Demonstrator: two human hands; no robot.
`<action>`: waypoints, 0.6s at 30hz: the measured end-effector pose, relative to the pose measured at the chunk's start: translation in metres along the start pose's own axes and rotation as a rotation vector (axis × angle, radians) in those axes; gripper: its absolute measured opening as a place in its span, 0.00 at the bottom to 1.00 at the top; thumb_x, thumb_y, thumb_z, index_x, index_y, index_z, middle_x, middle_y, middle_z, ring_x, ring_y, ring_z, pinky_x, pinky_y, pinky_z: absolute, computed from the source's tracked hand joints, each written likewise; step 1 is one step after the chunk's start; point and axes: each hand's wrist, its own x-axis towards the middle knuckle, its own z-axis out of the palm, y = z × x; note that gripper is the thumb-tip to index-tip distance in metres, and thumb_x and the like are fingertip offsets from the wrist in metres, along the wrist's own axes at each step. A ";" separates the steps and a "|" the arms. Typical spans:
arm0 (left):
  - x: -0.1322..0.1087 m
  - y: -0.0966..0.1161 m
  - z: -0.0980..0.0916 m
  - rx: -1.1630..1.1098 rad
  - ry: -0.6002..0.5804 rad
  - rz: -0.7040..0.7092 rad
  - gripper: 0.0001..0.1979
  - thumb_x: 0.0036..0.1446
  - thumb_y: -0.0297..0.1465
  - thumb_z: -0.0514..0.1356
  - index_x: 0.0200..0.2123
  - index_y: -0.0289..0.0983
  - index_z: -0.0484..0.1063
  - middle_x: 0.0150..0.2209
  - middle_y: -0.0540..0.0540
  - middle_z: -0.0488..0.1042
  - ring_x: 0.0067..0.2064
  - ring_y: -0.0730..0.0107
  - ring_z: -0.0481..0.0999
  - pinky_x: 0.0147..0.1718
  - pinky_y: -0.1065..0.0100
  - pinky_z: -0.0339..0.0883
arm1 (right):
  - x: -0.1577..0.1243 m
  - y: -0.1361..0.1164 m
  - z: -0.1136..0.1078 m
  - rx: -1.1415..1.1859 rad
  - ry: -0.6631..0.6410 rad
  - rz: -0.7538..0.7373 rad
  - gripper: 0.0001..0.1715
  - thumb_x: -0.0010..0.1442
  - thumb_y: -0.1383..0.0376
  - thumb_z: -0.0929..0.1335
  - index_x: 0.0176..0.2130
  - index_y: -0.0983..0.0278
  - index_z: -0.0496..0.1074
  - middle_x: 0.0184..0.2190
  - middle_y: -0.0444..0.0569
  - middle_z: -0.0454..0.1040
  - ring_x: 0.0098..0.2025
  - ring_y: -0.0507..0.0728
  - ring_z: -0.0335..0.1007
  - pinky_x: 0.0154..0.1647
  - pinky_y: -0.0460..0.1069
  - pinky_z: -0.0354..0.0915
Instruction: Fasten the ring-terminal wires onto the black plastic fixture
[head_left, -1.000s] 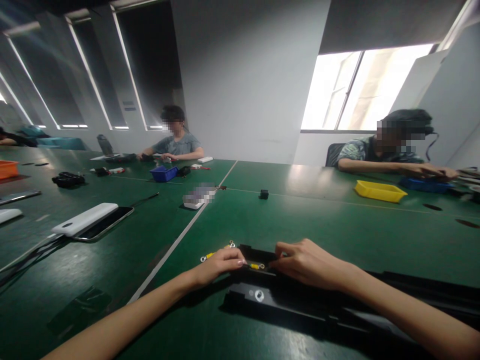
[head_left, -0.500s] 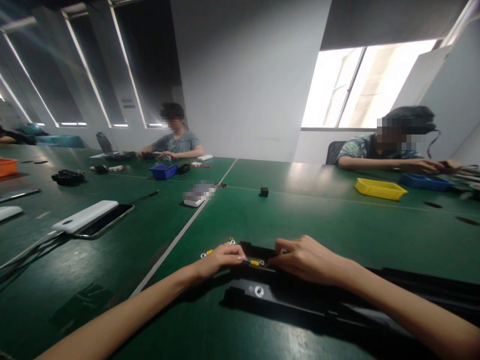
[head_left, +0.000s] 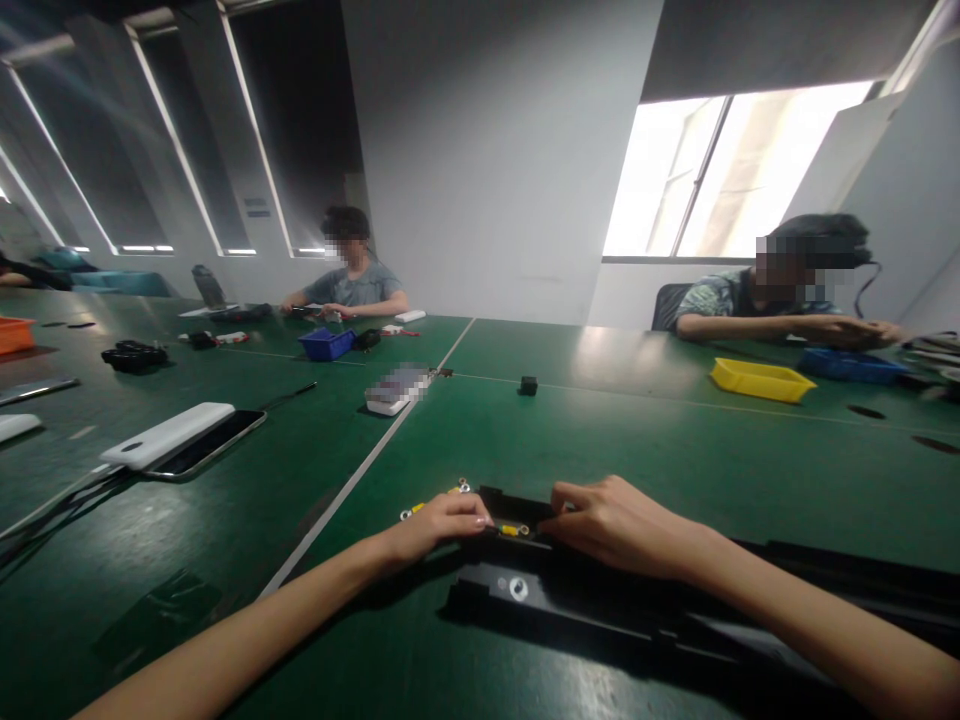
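My left hand [head_left: 444, 520] is closed in a pinch on a wire end with a yellow-sleeved ring terminal [head_left: 514, 530]; the metal ring points right, toward my other hand. Its fingers sit at the left end of a long black channel-shaped part [head_left: 517, 503]. My right hand [head_left: 616, 524] has its fingertips pinched together at that same black part, just right of the terminal; whatever is between them is hidden. Beyond my left hand lie more yellow ring terminals [head_left: 463, 487], partly covered. Nearer me, a second long black part [head_left: 562, 600] with a round metal fitting lies under my right forearm.
On the green table [head_left: 375, 620] are a white power bank [head_left: 176, 432], a phone [head_left: 214, 445], a small black block [head_left: 529, 385], a yellow tray [head_left: 761, 380] and a blue tray [head_left: 328, 344]. Two people sit across, working with their hands.
Both my hands keep almost the same place and grip. Across the table at right, the other person's hands have drawn slightly closer together.
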 end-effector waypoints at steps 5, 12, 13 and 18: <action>-0.001 0.004 0.001 -0.002 -0.002 -0.009 0.12 0.51 0.39 0.57 0.29 0.34 0.68 0.30 0.48 0.66 0.34 0.67 0.63 0.35 0.70 0.54 | 0.001 0.000 0.000 0.006 -0.004 0.004 0.15 0.64 0.66 0.60 0.45 0.59 0.73 0.34 0.47 0.70 0.22 0.46 0.61 0.22 0.44 0.51; 0.000 0.005 0.001 0.002 0.008 -0.014 0.11 0.51 0.37 0.56 0.28 0.33 0.67 0.29 0.48 0.65 0.33 0.68 0.63 0.34 0.70 0.54 | 0.001 -0.001 -0.001 0.016 -0.004 0.003 0.15 0.64 0.65 0.60 0.44 0.60 0.73 0.33 0.47 0.70 0.22 0.46 0.61 0.22 0.44 0.51; 0.000 0.004 0.001 0.003 0.008 -0.011 0.11 0.51 0.37 0.56 0.28 0.33 0.67 0.29 0.48 0.65 0.34 0.68 0.63 0.34 0.70 0.54 | 0.000 -0.001 -0.001 0.018 -0.004 0.003 0.15 0.64 0.66 0.60 0.44 0.60 0.73 0.33 0.47 0.70 0.22 0.46 0.61 0.23 0.44 0.51; -0.002 0.000 0.000 -0.001 -0.008 0.006 0.12 0.53 0.39 0.57 0.30 0.34 0.68 0.30 0.49 0.65 0.34 0.68 0.63 0.34 0.71 0.54 | 0.001 0.000 -0.001 0.008 0.007 -0.007 0.15 0.64 0.66 0.59 0.44 0.61 0.73 0.33 0.48 0.70 0.21 0.46 0.61 0.22 0.44 0.51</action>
